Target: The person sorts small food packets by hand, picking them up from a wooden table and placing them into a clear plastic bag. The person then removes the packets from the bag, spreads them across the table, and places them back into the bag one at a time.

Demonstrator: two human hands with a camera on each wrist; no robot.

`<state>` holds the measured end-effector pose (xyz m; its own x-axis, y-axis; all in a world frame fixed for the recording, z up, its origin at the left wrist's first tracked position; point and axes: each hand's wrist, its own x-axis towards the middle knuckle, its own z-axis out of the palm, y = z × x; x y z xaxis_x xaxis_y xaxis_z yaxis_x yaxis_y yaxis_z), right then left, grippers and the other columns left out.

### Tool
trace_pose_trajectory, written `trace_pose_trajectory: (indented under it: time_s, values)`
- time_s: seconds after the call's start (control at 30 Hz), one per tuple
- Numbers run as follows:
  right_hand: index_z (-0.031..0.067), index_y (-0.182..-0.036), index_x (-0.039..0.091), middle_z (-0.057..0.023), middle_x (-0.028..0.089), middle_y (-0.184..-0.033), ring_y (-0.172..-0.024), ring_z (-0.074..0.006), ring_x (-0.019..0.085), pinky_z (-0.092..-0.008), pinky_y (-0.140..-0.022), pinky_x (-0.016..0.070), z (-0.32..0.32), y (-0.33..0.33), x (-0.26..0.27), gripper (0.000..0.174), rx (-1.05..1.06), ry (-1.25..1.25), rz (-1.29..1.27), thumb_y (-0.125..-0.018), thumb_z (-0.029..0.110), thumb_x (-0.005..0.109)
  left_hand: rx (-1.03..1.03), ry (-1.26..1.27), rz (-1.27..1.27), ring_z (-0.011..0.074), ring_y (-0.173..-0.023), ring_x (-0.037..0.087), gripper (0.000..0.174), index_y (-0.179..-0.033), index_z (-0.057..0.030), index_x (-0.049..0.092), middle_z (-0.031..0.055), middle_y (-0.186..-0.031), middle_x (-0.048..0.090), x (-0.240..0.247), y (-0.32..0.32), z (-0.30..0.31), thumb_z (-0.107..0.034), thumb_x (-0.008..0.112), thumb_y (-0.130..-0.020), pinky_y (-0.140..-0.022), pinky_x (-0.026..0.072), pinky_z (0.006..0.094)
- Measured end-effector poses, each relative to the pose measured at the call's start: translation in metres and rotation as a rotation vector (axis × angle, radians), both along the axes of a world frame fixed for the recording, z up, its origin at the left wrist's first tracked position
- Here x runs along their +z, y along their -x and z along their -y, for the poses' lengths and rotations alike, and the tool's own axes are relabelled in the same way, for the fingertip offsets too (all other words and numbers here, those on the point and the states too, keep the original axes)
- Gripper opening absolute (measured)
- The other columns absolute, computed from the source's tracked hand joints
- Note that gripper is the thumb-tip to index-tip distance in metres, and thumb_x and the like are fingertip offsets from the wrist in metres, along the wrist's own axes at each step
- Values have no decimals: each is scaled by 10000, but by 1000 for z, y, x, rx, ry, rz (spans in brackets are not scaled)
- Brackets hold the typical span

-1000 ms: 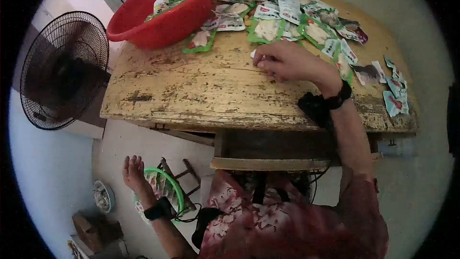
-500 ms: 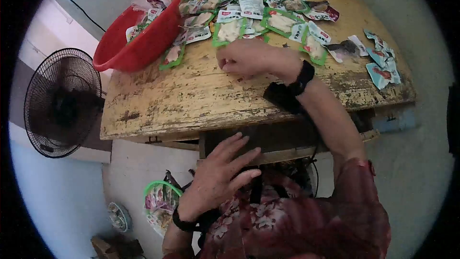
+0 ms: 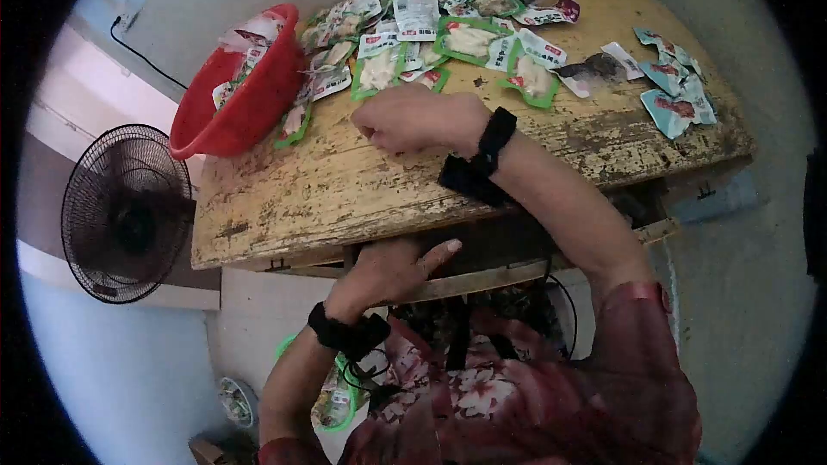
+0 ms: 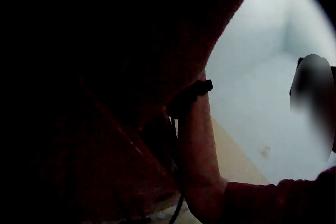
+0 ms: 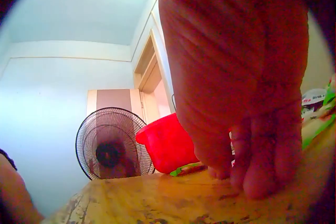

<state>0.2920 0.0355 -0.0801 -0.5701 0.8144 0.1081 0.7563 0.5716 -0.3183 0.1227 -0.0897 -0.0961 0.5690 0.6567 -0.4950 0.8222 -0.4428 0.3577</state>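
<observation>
My right hand point(image 3: 422, 120) rests on the worn yellow table point(image 3: 301, 198), just in front of the spread food packets. In the right wrist view its loosely curled fingers point(image 5: 260, 179) point down with their tips at the tabletop, and nothing shows between them. Closest beyond it lies a green-edged packet of pale food point(image 3: 379, 69). My left hand point(image 3: 388, 274) reaches into the open drawer point(image 3: 487, 280) below the table's front edge. Its thumb stretches out over the drawer, while the edge hides its other fingers. The left wrist view is mostly dark.
A red basin point(image 3: 250, 112) with packets in it leans at the table's left end. Several blue packets point(image 3: 680, 108) lie at the right end. A black fan point(image 3: 129, 215) stands left of the table. Below is a green-rimmed basket point(image 3: 345, 413) on the floor.
My left hand has come from beside the basket across to the drawer, and its fingers have gone under the table edge. The right hand has stayed on the tabletop while the head view shifted.
</observation>
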Motion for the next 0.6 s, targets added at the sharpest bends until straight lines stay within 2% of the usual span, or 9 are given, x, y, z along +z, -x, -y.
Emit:
trace_pose_trajectory:
  time_s: [0.1, 0.2, 0.23, 0.33, 0.43, 0.47, 0.5, 0.57, 0.6]
  values:
    - [81, -961, 656, -142, 679, -886, -891, -355, 662, -478, -720, 507, -3, 0, -1, 146, 5, -9, -6, -844, 149, 602, -14, 47, 24, 398, -785, 667, 732, -995, 84, 672, 280, -804, 651, -9, 5, -7, -599, 411, -1030, -779, 496, 478]
    - [20, -863, 612, -159, 637, -825, -803, -374, 660, -506, -677, 498, 2, -3, -18, 195, 49, -211, -249, -701, 125, 639, -30, -7, 169, 395, -889, 670, 591, -1120, 66, 650, 277, -936, 674, -10, 13, -2, -496, 491, -1036, -834, 500, 456]
    - [27, -872, 608, -157, 638, -843, -807, -372, 657, -502, -683, 498, 0, -3, -18, 199, 37, -152, -205, -705, 130, 637, -30, -51, 243, 391, -930, 671, 544, -1162, 59, 642, 274, -987, 682, -9, 16, 1, -457, 523, -1036, -855, 503, 447]
    - [44, -906, 605, -150, 639, -881, -816, -363, 651, -488, -700, 499, -4, -3, -13, 215, 27, -44, -128, -716, 140, 632, -28, 98, 311, 398, -1255, 555, 539, -1360, 18, 546, 275, -1323, 585, 23, 25, 13, -355, 627, -980, -1028, 452, 418]
    - [48, -944, 614, -145, 638, -882, -817, -343, 652, -470, -705, 499, 0, -8, -12, 240, 66, -80, -183, -719, 133, 626, -131, 119, 570, 344, -1391, 467, 562, -1413, -7, 530, 218, -1439, 538, 34, 47, 26, -246, 699, -933, -1120, 400, 418]
    - [47, -953, 617, -144, 636, -875, -816, -336, 653, -465, -703, 500, 1, -9, -12, 249, 86, -103, -209, -718, 131, 623, -115, 273, 657, 314, -1462, 377, 618, -1449, -20, 507, 183, -1492, 506, 36, 59, 26, -190, 737, -901, -1183, 324, 438]
    - [46, -961, 619, -144, 634, -868, -815, -328, 655, -460, -701, 500, 0, -9, -13, 258, 107, -128, -235, -718, 129, 621, -73, 329, 737, 317, -1462, 377, 625, -1448, -21, 509, 186, -1492, 504, 36, 66, 27, -196, 743, -896, -1182, 322, 437]
    - [56, -963, 640, -146, 662, -876, -857, -339, 661, -465, -705, 499, -3, -7, -11, 195, 59, -8, -226, -789, 137, 608, 10, 441, 896, 323, -1462, 376, 638, -1447, -22, 512, 193, -1491, 502, 34, 77, 29, -208, 754, -887, -1181, 318, 434]
    - [61, -964, 650, -147, 676, -881, -878, -345, 664, -468, -707, 498, -3, -6, -11, 169, 32, 54, -220, -824, 141, 601, 5, 413, 881, 331, -1452, 385, 606, -1438, -50, 536, 212, -1492, 489, 34, 80, 28, -237, 742, -900, -1166, 333, 431]
